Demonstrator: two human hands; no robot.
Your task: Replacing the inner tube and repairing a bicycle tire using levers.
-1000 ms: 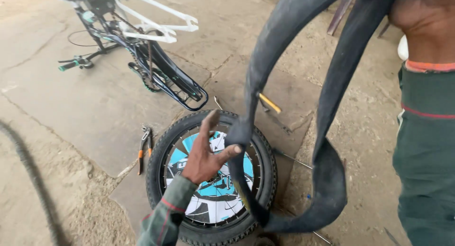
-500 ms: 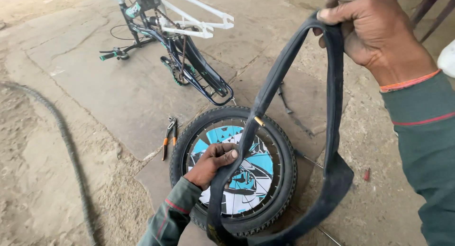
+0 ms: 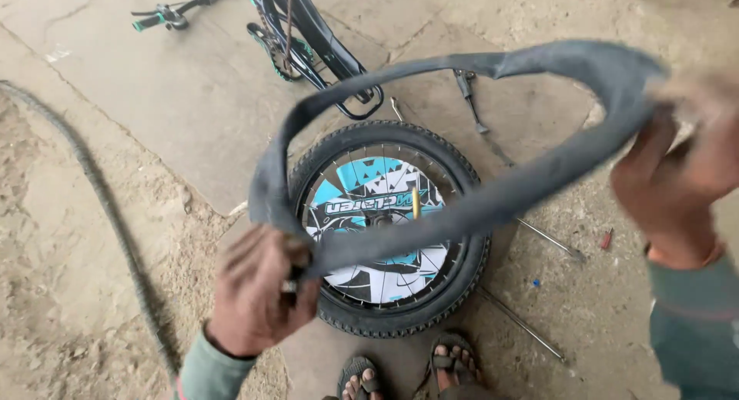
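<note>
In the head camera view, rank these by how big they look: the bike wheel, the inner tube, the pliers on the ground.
1. Inner tube, though it's held nearer the camera, so unsure against the wheel.
2. Bike wheel.
3. Pliers, clearly smallest.

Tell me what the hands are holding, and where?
Both hold a limp black inner tube: left hand grips its near-left bend, right hand its far-right end.

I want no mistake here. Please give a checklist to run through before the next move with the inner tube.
1. Left hand grips the inner tube: ok.
2. Right hand grips its other end: ok, though blurred.
3. Tube lifted free of the wheel: ok.
4. Brass valve in view: ok.
5. Tube free of twists or holes: cannot tell.
6. Ground by the wheel free of loose things: not ok, metal rods and pliers lie near.
</note>
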